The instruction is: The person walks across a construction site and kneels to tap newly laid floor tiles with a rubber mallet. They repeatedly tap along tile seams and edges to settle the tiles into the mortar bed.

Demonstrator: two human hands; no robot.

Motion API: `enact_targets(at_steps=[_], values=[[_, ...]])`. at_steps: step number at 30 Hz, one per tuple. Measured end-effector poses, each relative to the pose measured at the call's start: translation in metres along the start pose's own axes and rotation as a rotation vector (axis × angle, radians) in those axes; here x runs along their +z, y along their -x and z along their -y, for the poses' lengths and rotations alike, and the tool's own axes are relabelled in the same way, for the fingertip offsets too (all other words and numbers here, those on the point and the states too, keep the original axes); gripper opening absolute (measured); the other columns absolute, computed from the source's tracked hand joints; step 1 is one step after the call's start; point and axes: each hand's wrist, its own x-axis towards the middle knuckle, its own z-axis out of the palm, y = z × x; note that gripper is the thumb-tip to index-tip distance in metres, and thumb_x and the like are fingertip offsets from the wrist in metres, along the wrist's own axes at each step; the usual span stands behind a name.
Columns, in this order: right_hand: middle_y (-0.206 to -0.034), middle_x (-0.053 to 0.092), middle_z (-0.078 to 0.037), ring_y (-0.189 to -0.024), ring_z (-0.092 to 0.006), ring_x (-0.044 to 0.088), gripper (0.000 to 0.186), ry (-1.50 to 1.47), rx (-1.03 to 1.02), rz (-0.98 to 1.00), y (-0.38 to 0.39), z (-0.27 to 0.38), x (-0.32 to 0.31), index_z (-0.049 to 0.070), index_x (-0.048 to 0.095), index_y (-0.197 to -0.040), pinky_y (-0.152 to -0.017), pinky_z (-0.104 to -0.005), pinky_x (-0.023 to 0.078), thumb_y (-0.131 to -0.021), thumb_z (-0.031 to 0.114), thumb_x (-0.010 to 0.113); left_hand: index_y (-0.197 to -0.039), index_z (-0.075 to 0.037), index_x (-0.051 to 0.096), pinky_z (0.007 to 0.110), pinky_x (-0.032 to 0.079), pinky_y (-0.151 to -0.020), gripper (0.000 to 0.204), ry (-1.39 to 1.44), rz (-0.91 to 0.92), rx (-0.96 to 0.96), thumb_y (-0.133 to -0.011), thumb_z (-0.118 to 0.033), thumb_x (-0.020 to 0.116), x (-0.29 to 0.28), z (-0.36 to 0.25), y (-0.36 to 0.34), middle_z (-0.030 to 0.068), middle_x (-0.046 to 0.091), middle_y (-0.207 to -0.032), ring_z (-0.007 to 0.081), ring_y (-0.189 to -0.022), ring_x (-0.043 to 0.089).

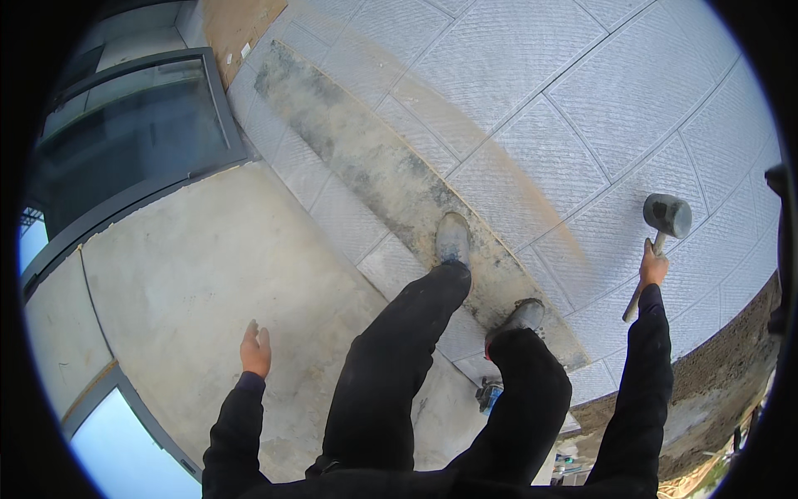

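Observation:
My right hand (652, 268) grips the wooden handle of a rubber mallet (667, 214) with a dark, cylindrical head, held over grey grooved paving slabs (565, 116) at the right. My left hand (255, 349) hangs open above a smooth pale concrete surface (208, 274), holding nothing. Both my shoes (453, 239) stand on a long, stained board (366, 141) lying diagonally across the slabs, in dark trousers. Behind my right leg, a small dark and blue tool (490, 396) is partly hidden.
Dark-framed glazing (133, 141) runs along the left, with another frame (125, 416) at lower left. A brown sheet (237, 29) lies at the top left. An edge of dark soil (731, 341) curves along the lower right, with small unclear items at the bottom.

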Motion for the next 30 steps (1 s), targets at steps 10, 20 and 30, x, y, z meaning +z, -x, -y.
enact_targets(at_steps=[10,20,30], values=[[-0.077,0.074,-0.022,-0.068,-0.0368,0.075,0.061,0.143,0.556,0.377,0.539,-0.029,-0.285,-0.011,0.074,-0.092,-0.064,-0.0497,0.057,-0.084,0.048,0.086,-0.14,0.01,0.058,0.05,0.045,-0.115,0.058,-0.06,-0.139,-0.108,-0.1,-0.031,0.067,-0.189,0.233,0.121,0.0295,0.063,-0.139,0.045,-0.133,0.057],[-0.136,0.067,-0.031,-0.138,-0.0398,0.059,0.094,0.692,0.33,0.914,0.75,0.055,-0.493,-0.003,0.067,-0.137,-0.111,-0.0457,0.05,-0.088,0.077,0.062,-0.132,0.007,0.066,0.049,0.038,-0.122,0.058,-0.241,0.186,-0.199,-0.1,-0.042,0.067,-0.282,0.347,0.063,0.0287,0.064,-0.141,0.0439,-0.134,0.059],[-0.129,0.071,-0.028,-0.133,-0.0389,0.063,0.083,0.699,-0.051,0.851,0.761,0.308,-0.518,0.004,0.074,-0.127,-0.109,-0.0498,0.049,-0.091,0.075,0.054,-0.116,0.011,0.066,0.052,0.048,-0.107,0.064,0.376,0.062,-0.675,-0.097,-0.051,0.062,-0.397,0.369,0.004,0.0306,0.07,-0.125,0.0469,-0.118,0.067]])
